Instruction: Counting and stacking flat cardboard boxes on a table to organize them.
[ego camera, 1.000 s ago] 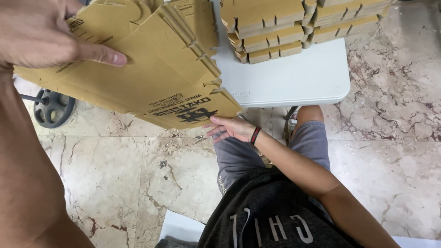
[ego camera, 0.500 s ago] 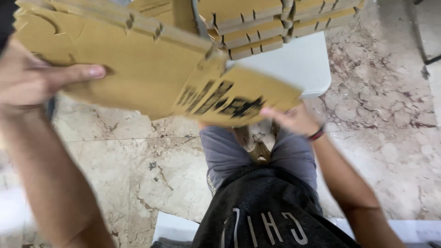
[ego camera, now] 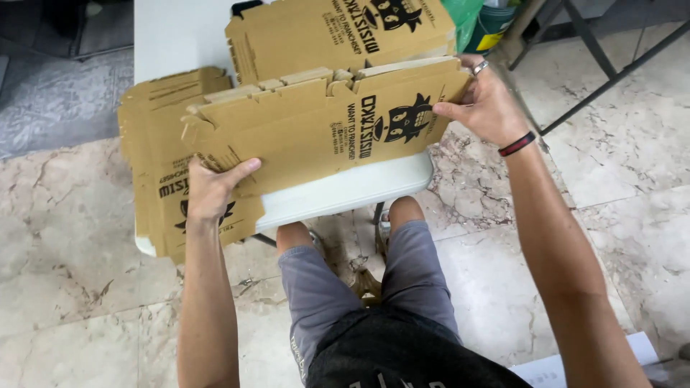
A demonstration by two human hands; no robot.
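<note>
Two hands on one flat cardboard box blank, held over the desk edge.

Left hand point(ego camera: 208, 190) clamps the lower left corner of the box blank point(ego camera: 323, 133), fingers curled over its face; right hand point(ego camera: 485, 100) pinches the right edge, thumb on the printed side. Hands sit well apart, one at each end. The blank hangs just above the near edge of the white desk point(ego camera: 345, 194), slightly tilted, slotted flaps up. Relative to the desk: 1 stack of the same blanks point(ego camera: 154, 144) lies on its left end, overhanging the edge; 1 more stack point(ego camera: 309, 36) sits at the back, behind the held blank. 1 black wristband point(ego camera: 517, 144) on the right wrist, 1 ring on a right finger. Marble floor point(ego camera: 86, 251) below the desk.
</note>
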